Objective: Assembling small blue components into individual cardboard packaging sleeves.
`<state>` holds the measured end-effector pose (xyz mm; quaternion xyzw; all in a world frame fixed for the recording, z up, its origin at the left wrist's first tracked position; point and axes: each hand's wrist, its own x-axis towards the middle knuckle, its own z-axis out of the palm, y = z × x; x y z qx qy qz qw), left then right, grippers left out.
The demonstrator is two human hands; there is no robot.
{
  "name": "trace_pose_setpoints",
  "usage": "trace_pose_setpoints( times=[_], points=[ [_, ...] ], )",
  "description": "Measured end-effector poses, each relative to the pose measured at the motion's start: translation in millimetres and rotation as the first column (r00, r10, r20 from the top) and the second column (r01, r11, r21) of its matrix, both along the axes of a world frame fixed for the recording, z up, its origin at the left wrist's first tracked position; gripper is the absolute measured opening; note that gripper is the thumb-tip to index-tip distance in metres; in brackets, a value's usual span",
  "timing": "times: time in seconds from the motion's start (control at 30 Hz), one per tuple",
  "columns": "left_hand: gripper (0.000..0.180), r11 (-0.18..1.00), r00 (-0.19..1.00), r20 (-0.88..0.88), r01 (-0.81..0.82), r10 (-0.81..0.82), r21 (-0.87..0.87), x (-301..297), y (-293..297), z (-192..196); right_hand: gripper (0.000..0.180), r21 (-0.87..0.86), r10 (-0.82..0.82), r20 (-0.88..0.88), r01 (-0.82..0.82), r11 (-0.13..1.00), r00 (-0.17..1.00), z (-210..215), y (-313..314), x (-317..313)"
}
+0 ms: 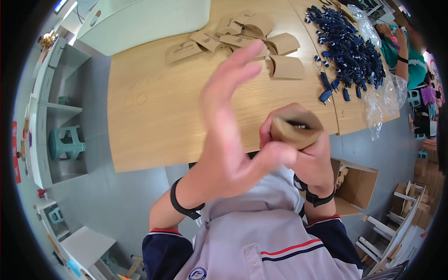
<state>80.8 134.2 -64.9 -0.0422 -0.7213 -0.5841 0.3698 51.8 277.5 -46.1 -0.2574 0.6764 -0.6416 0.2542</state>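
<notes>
Bare forearms rising from the lower edge, each wrist ringed by a black strap: left wristband (183,204), right wristband (316,196). Short navy sleeves (164,252) trimmed with red and white cuffs. Pale grey polo shirt (261,224) at bottom centre, crossed by red and navy chest stripes, round emblem near the lower edge.

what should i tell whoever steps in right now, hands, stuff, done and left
Right hand grips a small brown cardboard sleeve, something small showing in its open end.
Left hand is open and blurred, raised beside the sleeve, holding nothing.
Flat empty sleeves lie at the far side of the wooden table; blue parts are heaped far right.
Done: one sleeve in hand. Left: both piles look untouched.
</notes>
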Motion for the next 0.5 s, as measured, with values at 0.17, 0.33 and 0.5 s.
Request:
trace_pose_setpoints(
  times=[0.17,0.33,0.5],
  points=[
    [0.051,0.723,0.974,-0.127,0.049,-0.187,-0.690,15.1,-21.8,-11.6,0.050,-0.306,-0.017,0.282,0.106,0.946,0.959,-7.5,-6.9,11.0],
    [0.050,0.726,0.971,-0.216,-0.073,-0.106,-0.684,15.3,-13.1,-11.1,0.050,-0.271,-0.128,0.158,0.168,0.948,0.979,-12.8,-11.1,15.6],
    [0.054,0.769,0.968,-0.217,-0.043,-0.126,-0.638,15.2,-12.8,-16.2,0.046,-0.273,-0.151,0.009,0.148,0.950,0.988,-18.4,-14.6,16.2]
  ],
)
